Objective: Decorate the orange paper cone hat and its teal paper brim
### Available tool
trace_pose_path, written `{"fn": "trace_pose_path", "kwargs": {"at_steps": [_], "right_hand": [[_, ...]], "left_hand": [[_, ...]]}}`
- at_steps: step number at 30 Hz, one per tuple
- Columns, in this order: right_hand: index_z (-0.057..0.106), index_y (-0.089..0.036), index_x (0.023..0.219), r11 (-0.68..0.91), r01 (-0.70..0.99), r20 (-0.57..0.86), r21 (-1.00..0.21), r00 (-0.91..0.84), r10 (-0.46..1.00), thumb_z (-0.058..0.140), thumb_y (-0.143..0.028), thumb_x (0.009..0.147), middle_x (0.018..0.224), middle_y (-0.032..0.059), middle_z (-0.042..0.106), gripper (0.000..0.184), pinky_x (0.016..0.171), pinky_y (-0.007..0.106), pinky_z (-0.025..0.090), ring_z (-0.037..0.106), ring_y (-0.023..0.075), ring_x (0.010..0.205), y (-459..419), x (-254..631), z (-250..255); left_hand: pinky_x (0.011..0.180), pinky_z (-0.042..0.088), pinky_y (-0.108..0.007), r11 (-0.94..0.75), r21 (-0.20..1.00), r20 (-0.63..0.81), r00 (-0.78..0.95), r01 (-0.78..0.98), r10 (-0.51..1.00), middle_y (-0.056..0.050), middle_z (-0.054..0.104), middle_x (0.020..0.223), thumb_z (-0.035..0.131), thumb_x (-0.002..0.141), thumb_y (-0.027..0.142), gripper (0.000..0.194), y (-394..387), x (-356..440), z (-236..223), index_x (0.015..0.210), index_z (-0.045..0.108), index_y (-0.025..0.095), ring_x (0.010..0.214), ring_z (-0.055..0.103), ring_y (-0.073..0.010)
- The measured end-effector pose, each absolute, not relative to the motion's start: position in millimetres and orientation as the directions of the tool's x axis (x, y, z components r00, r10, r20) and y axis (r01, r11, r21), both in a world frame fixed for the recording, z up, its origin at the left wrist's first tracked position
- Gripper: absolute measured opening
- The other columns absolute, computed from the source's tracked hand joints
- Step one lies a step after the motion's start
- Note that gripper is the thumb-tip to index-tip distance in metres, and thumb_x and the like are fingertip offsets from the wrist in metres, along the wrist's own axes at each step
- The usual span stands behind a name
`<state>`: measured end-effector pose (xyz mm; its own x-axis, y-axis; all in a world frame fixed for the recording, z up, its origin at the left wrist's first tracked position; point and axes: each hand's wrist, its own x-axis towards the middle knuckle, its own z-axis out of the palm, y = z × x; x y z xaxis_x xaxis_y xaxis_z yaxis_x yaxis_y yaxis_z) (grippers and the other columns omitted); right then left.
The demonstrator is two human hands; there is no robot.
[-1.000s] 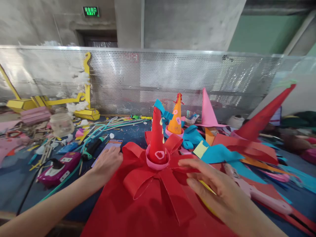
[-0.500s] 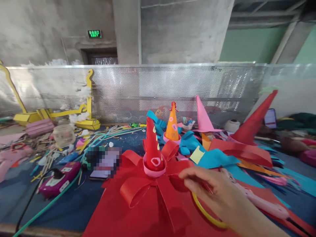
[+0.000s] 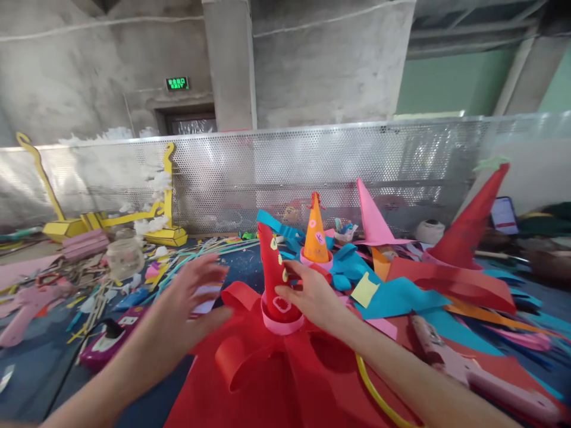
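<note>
A red paper cone hat (image 3: 273, 270) stands in the middle, with a pink band round its base and pale yellow pieces up its right side. Broad red paper loops (image 3: 238, 356) spread out from its base over a red sheet (image 3: 250, 407). My right hand (image 3: 316, 300) is at the cone's right side, its thumb and fingers apart and overlapping the cone; firm contact is hard to tell. Left of the cone, my left hand (image 3: 185, 306) hovers with spread fingers, slightly blurred and holding nothing. Partly hidden behind it lies a phone (image 3: 207, 297).
A pink glue gun (image 3: 486, 374) lies at right, near a yellow ring (image 3: 375, 386). Orange (image 3: 316, 235), pink (image 3: 372, 220) and red (image 3: 473, 220) cone hats stand behind. Blue paper strips (image 3: 401, 294) lie right; a purple power strip (image 3: 107, 345) and scraps lie left.
My left hand left the phone, went out of view, and is now back, raised beside the cone. My right hand has moved left from above the yellow ring to the cone.
</note>
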<state>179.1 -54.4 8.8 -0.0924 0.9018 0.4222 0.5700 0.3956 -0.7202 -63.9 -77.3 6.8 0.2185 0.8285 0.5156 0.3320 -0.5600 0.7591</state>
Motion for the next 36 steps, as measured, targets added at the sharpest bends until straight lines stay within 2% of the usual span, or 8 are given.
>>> {"fn": "trace_pose_path", "kwargs": {"at_steps": [3,7,10,13,18,23,28,36], "right_hand": [[0.061,-0.017,0.11,0.405,0.616,0.468,-0.676,-0.066,0.881,0.063,-0.022,0.082,0.101,0.0099,0.071,0.028,0.078,0.038,0.052,0.067,0.0258,0.093,-67,170,15],[0.059,-0.019,0.114,0.449,0.628,0.534,-0.636,-0.063,0.843,0.065,-0.034,0.086,0.111,0.0108,0.069,0.033,0.079,0.039,0.054,0.067,0.0265,0.096,-80,174,15],[0.059,-0.021,0.108,0.512,0.57,0.629,-0.643,0.01,0.778,0.059,-0.035,0.091,0.105,0.0081,0.068,0.022,0.074,0.034,0.056,0.067,0.0217,0.091,-82,180,15],[0.06,-0.023,0.095,0.631,0.554,0.757,-0.544,0.0,0.653,0.053,-0.028,0.095,0.095,0.0052,0.065,0.009,0.073,0.03,0.055,0.064,0.0187,0.088,-79,178,18],[0.055,-0.022,0.084,0.688,0.537,0.817,-0.488,0.004,0.576,0.053,-0.022,0.095,0.085,0.0029,0.058,0.011,0.065,0.027,0.049,0.058,0.016,0.076,-72,161,22],[0.05,-0.022,0.08,0.662,0.46,0.757,-0.592,0.036,0.652,0.045,-0.03,0.098,0.074,0.0,0.051,0.02,0.054,0.024,0.044,0.05,0.0135,0.062,-77,157,30],[0.059,-0.021,0.081,0.577,0.46,0.687,-0.675,0.109,0.718,0.05,-0.04,0.094,0.071,0.0006,0.058,0.025,0.059,0.024,0.048,0.055,0.0149,0.066,-91,176,40],[0.064,-0.02,0.089,0.456,0.486,0.519,-0.746,-0.004,0.854,0.057,-0.042,0.088,0.073,0.0013,0.064,0.023,0.057,0.027,0.054,0.062,0.0154,0.062,-118,203,52]], "left_hand": [[0.096,0.052,-0.047,-0.564,0.81,0.491,0.34,0.16,0.802,-0.011,0.058,0.131,0.08,0.068,0.023,0.071,-43,-12,27,0.13,0.046,0.023,0.118,0.057,-0.0279],[0.094,0.053,-0.046,-0.539,0.84,0.511,0.418,-0.059,0.751,-0.009,0.068,0.114,0.073,0.077,0.023,0.044,-29,15,28,0.118,0.056,0.02,0.103,0.066,-0.024],[0.092,0.054,-0.044,-0.544,0.832,0.541,0.375,-0.109,0.753,-0.01,0.068,0.117,0.074,0.077,0.025,0.045,-33,11,25,0.118,0.057,0.02,0.104,0.065,-0.0247],[0.09,0.054,-0.042,-0.545,0.828,0.55,0.376,-0.132,0.746,-0.01,0.068,0.115,0.073,0.078,0.023,0.043,-36,6,27,0.118,0.057,0.019,0.103,0.065,-0.0241],[0.089,0.054,-0.038,-0.549,0.825,0.553,0.377,-0.129,0.743,-0.008,0.068,0.115,0.073,0.077,0.023,0.043,-38,6,29,0.116,0.057,0.02,0.102,0.065,-0.022],[0.09,0.054,-0.04,-0.528,0.842,0.528,0.364,-0.109,0.767,-0.008,0.068,0.114,0.073,0.077,0.025,0.043,-39,-6,40,0.116,0.055,0.019,0.099,0.066,-0.0221],[0.091,0.053,-0.037,-0.536,0.819,0.573,0.293,-0.203,0.765,-0.007,0.068,0.111,0.071,0.082,0.027,0.039,-27,-30,71,0.117,0.057,0.018,0.103,0.064,-0.0222],[0.092,0.051,-0.037,-0.324,0.875,0.48,0.56,-0.36,0.676,-0.01,0.068,0.117,0.074,0.08,0.021,0.045,-13,-12,53,0.123,0.059,0.017,0.103,0.065,-0.0216]]}}
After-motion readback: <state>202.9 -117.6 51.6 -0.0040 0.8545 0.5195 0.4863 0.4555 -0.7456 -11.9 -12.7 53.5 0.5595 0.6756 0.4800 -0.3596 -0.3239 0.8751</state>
